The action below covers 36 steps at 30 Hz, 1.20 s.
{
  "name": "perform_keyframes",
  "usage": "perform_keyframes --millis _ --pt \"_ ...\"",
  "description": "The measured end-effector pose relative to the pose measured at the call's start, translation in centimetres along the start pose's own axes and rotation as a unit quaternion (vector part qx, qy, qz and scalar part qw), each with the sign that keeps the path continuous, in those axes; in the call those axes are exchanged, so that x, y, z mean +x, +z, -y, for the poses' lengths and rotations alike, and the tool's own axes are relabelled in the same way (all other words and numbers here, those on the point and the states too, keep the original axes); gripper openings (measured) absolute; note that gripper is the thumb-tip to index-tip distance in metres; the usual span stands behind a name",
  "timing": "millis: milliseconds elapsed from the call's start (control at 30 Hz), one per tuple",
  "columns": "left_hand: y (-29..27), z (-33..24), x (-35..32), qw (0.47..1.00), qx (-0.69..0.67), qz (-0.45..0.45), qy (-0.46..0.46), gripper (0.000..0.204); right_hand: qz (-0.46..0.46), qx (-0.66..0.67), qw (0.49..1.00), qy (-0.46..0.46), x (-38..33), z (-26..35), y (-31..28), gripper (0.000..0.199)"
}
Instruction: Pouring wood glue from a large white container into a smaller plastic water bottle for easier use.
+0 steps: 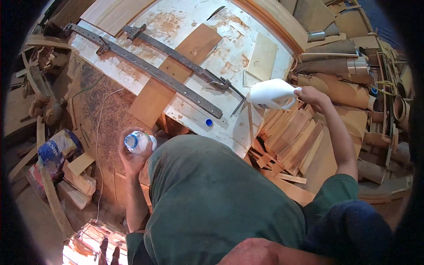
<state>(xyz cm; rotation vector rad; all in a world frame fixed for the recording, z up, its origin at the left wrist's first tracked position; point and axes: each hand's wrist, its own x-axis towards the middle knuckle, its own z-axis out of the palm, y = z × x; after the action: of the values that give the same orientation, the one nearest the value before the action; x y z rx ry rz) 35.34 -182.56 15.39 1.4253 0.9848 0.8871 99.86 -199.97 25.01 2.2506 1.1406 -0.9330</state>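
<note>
My left hand is wrapped round a small clear plastic bottle with a blue ring at its uncapped mouth, held beside my left knee. At the right edge of the white work table, my right hand grips a large white plastic jug at its handle end. The jug is tilted onto its side; I cannot tell whether it rests on the table or hangs just above. A loose blue cap lies near the table's front edge, between my hands.
Two long metal bar clamps and a brown board lie across the table. A pale panel sits behind the jug. Wood strips are piled at the right, with metal-ended rolls beyond. Scrap wood and a cable lie left.
</note>
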Motion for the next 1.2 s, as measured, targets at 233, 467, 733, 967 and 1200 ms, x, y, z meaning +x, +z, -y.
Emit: perform_keyframes --millis 233,467,733,967,1200 --pt "0.2 0.4 0.1 0.998 0.047 -0.006 0.03 0.049 0.038 -0.073 0.997 -0.001 -1.2 2.1 -2.3 0.05" --pt "0.5 -0.1 0.6 0.999 0.042 0.0 0.03 0.047 -0.059 -0.258 0.963 -0.057 -0.7 1.3 -0.8 0.034" --pt "0.7 -0.4 0.9 0.998 0.043 -0.006 0.043 0.046 -0.168 -0.3 0.926 -0.152 -2.2 1.6 0.4 0.032" --pt "0.2 -1.0 1.7 0.998 0.054 0.009 0.043 0.049 -0.177 -0.291 0.938 -0.068 -2.6 2.8 1.3 0.034" --pt "0.0 -0.8 1.9 0.997 0.052 0.001 0.051 0.049 -0.181 -0.234 0.955 -0.03 -3.0 3.3 0.9 0.039"
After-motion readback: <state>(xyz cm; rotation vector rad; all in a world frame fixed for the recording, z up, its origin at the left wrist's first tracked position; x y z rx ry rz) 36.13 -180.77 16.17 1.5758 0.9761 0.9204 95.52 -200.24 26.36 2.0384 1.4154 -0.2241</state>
